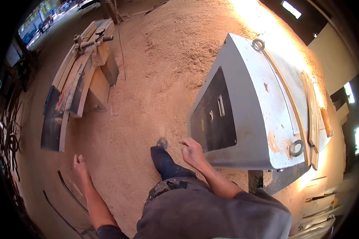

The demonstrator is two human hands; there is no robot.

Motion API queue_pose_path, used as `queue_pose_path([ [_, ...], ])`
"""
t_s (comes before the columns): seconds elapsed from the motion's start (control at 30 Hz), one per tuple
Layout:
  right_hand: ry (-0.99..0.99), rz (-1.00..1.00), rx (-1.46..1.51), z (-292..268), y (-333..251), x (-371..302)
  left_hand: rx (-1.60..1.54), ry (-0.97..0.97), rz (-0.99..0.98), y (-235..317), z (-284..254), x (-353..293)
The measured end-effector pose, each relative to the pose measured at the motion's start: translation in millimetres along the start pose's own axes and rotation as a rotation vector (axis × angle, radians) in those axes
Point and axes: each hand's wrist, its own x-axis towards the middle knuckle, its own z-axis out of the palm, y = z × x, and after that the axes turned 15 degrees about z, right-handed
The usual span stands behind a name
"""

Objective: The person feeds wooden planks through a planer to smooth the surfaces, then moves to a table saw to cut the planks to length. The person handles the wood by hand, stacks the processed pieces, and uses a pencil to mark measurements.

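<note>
My left hand [80, 167] hangs over the sawdust-covered floor at the lower left, its fingers curled with nothing seen in them. The nearest thing to it is the low end of a wooden workbench [77, 77]. My right hand [192, 153] is raised in front of me, loosely closed, one finger poking out to the left, and holds nothing. Close beside it, apart from it, stands a large grey machine cabinet [253, 135] with a dark panel [214, 113] on its side. My leg in dark trousers [163, 161] shows between my hands, with a shoe on the floor.
A clamp-like fitting [91, 43] sits atop the bench. Wood strips [311, 115] and lifting rings [296, 148] are on the cabinet. Sawdust [179, 44] is heaped beyond. Dark curved rods [72, 194] lie at lower left, and boards [317, 205] are stacked at lower right.
</note>
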Motion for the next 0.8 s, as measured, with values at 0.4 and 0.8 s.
queue_pose_path([
  [0.4, 0.485, -0.065, 0.169, -53, -99, 265, -0.126, -0.7, -0.579, 31, 283, -11],
  [0.8, 1.2, -0.286, -0.063, -201, -133, 339, -0.145, -1.133, 0.314, 262, 668, 81],
])
